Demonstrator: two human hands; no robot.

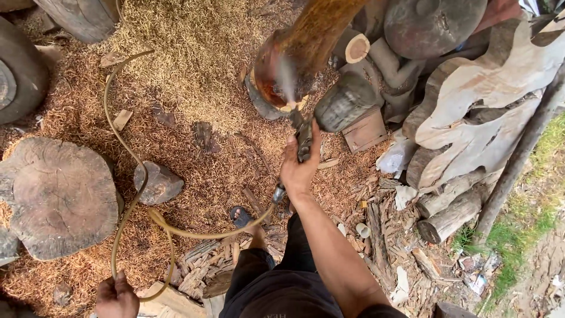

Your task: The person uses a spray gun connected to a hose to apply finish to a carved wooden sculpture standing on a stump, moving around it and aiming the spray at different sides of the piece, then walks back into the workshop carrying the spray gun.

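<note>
Air blow gun: rigid, light; right hand grip wrapped around its handle. Hose: limp, springy, trailing toward 8 o'clock; left hand grip closed on it.

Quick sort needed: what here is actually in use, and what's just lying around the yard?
In use:
- right hand gripping the spray gun
- hose from the gun, looping to the left hand
- reddish carved wood piece being sprayed

Lying about:
- big stump
- small rock-like chunk
- cut logs
- pale wood slab
- wood shavings
</note>
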